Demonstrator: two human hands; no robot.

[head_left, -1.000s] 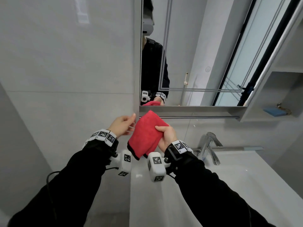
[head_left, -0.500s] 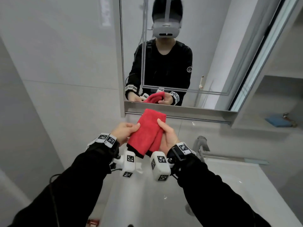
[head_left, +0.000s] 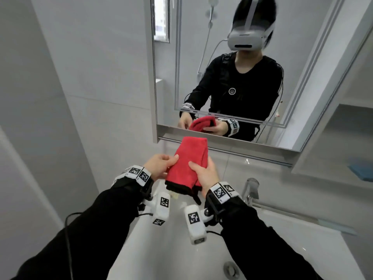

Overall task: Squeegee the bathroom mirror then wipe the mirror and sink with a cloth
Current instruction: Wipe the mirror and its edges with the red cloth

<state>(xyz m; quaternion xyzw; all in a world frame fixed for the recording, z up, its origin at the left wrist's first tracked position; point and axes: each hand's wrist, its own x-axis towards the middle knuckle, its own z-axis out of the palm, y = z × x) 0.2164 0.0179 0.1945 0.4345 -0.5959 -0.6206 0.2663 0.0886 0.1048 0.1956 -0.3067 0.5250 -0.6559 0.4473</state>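
Note:
A folded red cloth [head_left: 187, 160] with a black edge is held upright between both hands, above the white sink [head_left: 165, 251] and just below the mirror [head_left: 201, 57]. My left hand [head_left: 159, 166] pinches its left edge. My right hand [head_left: 205, 174] grips its right side, thumb across the front. The mirror reflects me, both hands and the cloth. No squeegee shows.
A chrome faucet [head_left: 251, 189] stands right of my right hand, with the drain [head_left: 231, 269] at the bottom. An open shelf at the right holds a blue object [head_left: 363, 172]. A tiled wall [head_left: 90, 87] closes in the left side.
The view has swung left and up, bringing the mirror to the centre. My left hand has closed on the cloth's left edge. The cloth now stands narrower and more upright.

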